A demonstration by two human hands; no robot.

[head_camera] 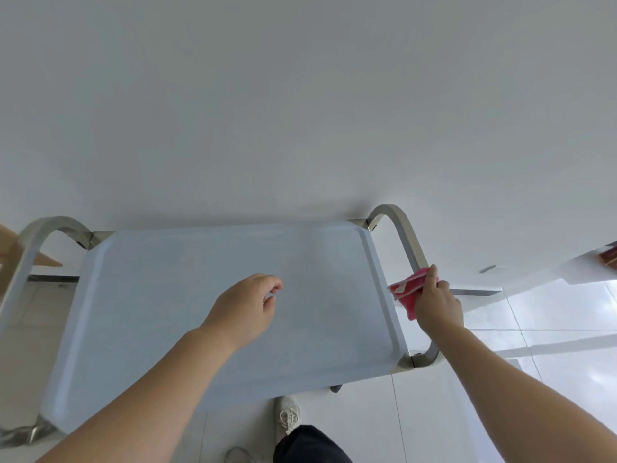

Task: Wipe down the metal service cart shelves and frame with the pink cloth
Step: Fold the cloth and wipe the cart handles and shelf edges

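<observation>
The folded pink cloth [411, 289] is gripped in the right hand [435, 302] and pressed against the curved steel handle bar [405, 238] beside the pale grey top shelf [207, 315]. The frame-wiping step is judged under way; next, a slide along the bar is called for. The left hand [245, 307] is held loosely curled, empty, over the shelf.

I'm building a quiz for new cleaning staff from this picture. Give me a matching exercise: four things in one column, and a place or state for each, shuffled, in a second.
Things:
1. pink cloth
2. left hand
3. right hand
4. white shoe

Places or states:
A. above the top shelf, holding nothing
B. on the floor by the cart's near edge
C. gripping the cloth
D. against the cart's right-side handle

Pairs: 1-D, 2-A, 3-C, 4-B
</observation>
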